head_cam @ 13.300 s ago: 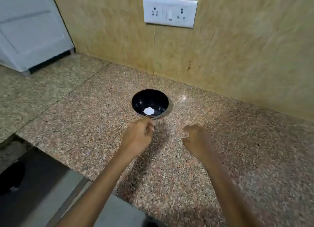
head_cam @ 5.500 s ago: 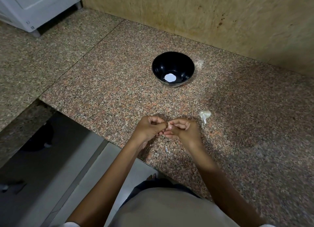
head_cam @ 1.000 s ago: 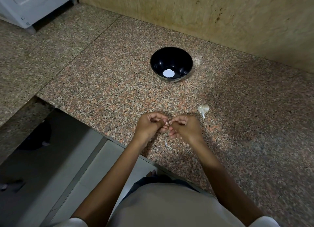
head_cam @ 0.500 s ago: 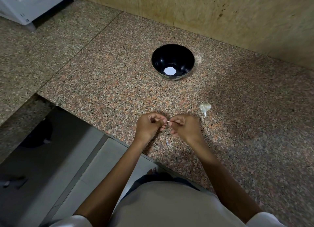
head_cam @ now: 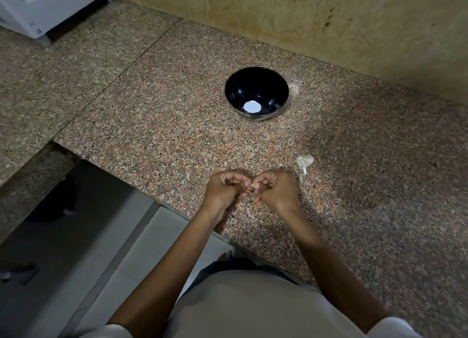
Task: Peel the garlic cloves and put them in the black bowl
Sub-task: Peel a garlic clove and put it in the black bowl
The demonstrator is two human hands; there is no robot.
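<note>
A black bowl stands on the granite counter with a bright white patch at its bottom. In front of it my left hand and my right hand meet fingertip to fingertip, fingers curled, pinching a small garlic clove between them; the clove is almost wholly hidden by the fingers. A pale garlic piece with a stem lies on the counter just right of my right hand. A tiny white scrap of peel lies below the hands.
The speckled granite counter runs back to a tan tiled wall. Its front edge drops to the floor at the lower left. A white appliance stands at the far left corner.
The hands stay together at the same spot, working the clove between the fingertips. The white bit seen between the fingers half a second ago is now covered.
</note>
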